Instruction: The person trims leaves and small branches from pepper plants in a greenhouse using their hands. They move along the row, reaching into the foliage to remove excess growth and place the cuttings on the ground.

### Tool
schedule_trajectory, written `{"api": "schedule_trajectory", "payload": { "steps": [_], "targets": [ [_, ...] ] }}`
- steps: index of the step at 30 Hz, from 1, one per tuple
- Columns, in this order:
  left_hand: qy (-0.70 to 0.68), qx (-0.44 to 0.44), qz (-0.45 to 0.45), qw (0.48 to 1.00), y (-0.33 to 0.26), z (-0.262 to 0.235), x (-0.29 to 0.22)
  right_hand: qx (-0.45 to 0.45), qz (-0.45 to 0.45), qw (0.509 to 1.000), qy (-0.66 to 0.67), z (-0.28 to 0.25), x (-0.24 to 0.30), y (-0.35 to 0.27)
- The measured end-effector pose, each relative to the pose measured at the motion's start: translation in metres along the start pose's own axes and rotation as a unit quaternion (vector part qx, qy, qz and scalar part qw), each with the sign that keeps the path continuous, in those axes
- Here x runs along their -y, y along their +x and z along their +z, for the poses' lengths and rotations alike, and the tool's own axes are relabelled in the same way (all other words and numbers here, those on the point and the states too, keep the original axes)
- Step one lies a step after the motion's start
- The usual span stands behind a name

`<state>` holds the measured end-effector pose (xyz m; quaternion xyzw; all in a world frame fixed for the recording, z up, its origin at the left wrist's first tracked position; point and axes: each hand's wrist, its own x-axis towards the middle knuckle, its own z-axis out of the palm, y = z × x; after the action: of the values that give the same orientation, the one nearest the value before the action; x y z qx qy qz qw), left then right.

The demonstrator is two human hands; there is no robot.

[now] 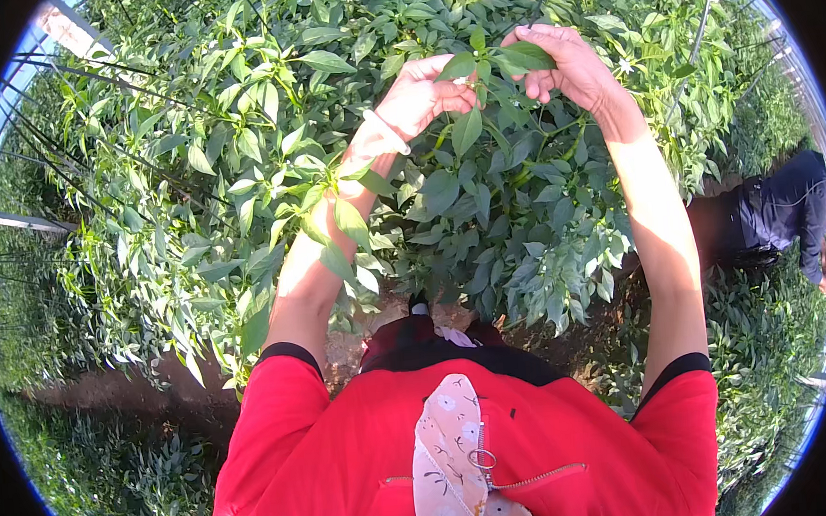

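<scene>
Pepper rows (245,141): shoot (483,68) handling, seemingly.
Left hand (430,96) nearly closed, right hand (567,67) half-curled, firm hold unclear; next likely needs gentle fingers.

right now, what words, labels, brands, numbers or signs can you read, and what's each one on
None can be read.
Red shirt: a small dark mark, too small to make out.
Patterned cloth: flowers and thin dark lines, no legible lettering.

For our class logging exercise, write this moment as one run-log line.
left hand: at leafy shoot; right hand: at same shoot; worn: pale wristband, red top; around: green plants
</scene>
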<state>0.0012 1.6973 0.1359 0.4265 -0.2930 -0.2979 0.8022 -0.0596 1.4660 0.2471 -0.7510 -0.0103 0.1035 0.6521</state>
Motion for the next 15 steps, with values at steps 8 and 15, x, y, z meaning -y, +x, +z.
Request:
{"api": "schedule_trajectory", "payload": {
  "steps": [8, 15],
  "targets": [
    [0.005, -0.085, 0.042, 0.996, -0.023, -0.004, -0.004, -0.039, -0.133, 0.985, 0.104, 0.035, 0.002, -0.062],
    [0.195, -0.309, 0.14, 0.92, -0.118, 0.074, 0.033, -0.247, -0.191, 0.925, 0.217, -0.031, -0.134, -0.259]
  ]
}}
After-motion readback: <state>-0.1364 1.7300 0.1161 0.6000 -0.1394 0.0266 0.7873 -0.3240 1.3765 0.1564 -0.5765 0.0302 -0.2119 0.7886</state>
